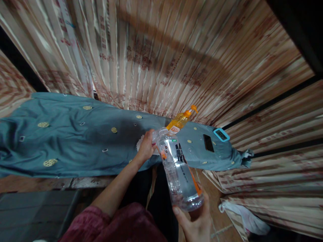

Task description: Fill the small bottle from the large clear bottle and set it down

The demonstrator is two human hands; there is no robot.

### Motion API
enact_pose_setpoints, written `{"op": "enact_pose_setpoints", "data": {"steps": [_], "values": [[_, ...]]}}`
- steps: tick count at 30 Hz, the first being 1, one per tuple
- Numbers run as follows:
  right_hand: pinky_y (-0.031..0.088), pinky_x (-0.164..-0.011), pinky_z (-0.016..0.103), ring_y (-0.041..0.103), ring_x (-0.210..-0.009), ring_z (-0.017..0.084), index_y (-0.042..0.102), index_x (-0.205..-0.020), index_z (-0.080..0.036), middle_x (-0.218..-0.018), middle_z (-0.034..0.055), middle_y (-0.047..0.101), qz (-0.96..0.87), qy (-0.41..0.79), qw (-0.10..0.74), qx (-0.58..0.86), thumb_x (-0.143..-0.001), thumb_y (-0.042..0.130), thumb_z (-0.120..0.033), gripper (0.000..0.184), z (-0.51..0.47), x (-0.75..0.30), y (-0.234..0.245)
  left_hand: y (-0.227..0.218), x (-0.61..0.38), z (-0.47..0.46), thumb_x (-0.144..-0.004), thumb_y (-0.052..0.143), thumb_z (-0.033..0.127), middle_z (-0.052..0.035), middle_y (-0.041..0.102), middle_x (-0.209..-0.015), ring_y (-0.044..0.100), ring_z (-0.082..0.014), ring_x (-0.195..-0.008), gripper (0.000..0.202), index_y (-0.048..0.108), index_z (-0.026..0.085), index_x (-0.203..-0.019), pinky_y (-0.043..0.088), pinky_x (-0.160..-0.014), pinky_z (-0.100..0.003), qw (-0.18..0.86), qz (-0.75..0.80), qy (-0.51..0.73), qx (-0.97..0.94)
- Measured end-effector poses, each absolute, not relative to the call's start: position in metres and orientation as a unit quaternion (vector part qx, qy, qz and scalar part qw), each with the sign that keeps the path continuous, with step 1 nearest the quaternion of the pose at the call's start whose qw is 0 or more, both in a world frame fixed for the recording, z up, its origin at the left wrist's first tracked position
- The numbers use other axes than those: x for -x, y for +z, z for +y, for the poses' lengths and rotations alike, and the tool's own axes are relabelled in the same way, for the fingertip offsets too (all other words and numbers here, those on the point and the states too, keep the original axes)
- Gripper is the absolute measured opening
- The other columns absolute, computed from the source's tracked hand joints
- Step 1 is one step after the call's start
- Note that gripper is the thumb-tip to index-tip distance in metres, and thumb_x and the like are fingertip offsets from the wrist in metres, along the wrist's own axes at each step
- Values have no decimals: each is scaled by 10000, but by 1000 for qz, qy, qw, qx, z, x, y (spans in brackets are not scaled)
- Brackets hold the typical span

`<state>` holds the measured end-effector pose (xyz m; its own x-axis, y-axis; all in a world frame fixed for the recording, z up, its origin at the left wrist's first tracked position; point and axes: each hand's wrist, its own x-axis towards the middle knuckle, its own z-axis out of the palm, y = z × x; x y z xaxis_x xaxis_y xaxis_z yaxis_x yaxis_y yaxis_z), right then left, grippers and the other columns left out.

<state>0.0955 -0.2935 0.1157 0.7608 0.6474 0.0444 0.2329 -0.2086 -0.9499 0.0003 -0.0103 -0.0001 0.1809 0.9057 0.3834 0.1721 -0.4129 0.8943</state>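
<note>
Dim, warm light; warped edges

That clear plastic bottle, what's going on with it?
A person holds a clear plastic bottle tilted in front of them. The right hand cups its base and the left hand grips its cap end. Whether the cap is tight or loose cannot be told. Behind it, on a surface draped in a teal patterned cloth, lie an orange pump bottle, a black phone and a small blue-framed digital display.
</note>
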Motion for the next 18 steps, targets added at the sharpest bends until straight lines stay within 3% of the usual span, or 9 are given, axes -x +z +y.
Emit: {"op": "enact_pose_setpoints", "data": {"steps": [5, 11, 18], "values": [[718, -916, 443, 887, -1096, 385, 609, -1418, -211, -1223, 155, 886, -284, 189, 561, 754, -682, 985, -521, 883, -292, -93, 120, -7, -4, -8, -750, 765, 87, -148, 696, -1319, 697, -392, -1309, 700, 609, 223, -1418, 591, -1201, -616, 360, 394, 510, -674], [711, -954, 445, 874, -1149, 378, 586, -1451, -216, -1277, 160, 869, -294, 209, 555, 750, -697, 995, -537, 916, -295, -97, 116, -10, -2, -7, -766, 767, 136, -118, 690, -1319, 687, -378, -1313, 687, 608, 275, -1420, 568, -1221, -631, 372, 379, 519, -670], [717, -941, 432, 875, -1157, 375, 575, -1451, -225, -1295, 163, 865, -292, 200, 555, 753, -706, 983, -538, 905, -295, -98, 113, -7, -1, -8, -756, 761, 140, -125, 678, -1302, 678, -376, -1308, 675, 610, 259, -1403, 564, -1221, -606, 378, 378, 519, -667]]}}
